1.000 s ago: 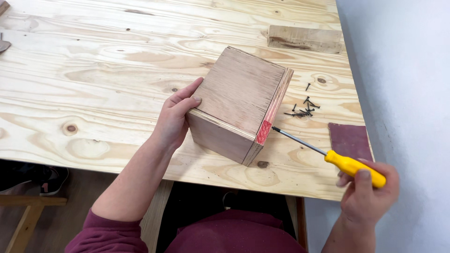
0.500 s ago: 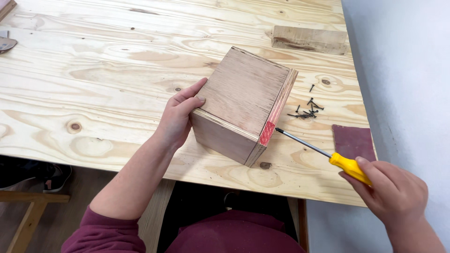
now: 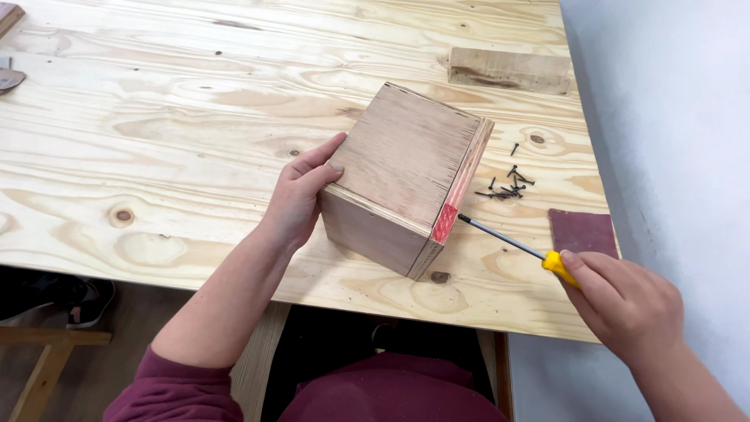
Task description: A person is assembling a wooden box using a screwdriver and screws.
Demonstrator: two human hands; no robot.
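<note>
Screwdriver meets box edge on the pale pine desk [image 3: 156,125].
Left hand [image 3: 301,195] fingers brace the brown plywood box [image 3: 402,176] mid-desk; right hand [image 3: 625,301] fingers grip the yellow-handled screwdriver [image 3: 512,242], tip at the red-marked right edge; steady pressure seems needed.

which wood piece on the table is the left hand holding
The plywood box with the red-marked edge, which the left hand steadies; the flat wooden block lies untouched at the far edge.

pale knotty pine worktop [image 3: 195,117] | brown plywood box [image 3: 406,176], red patch on its edge | yellow-handled steel screwdriver [image 3: 516,244] | black screws [image 3: 506,187] | dark red sandpaper sheet [image 3: 582,232] | maroon sleeve [image 3: 168,387]
</note>
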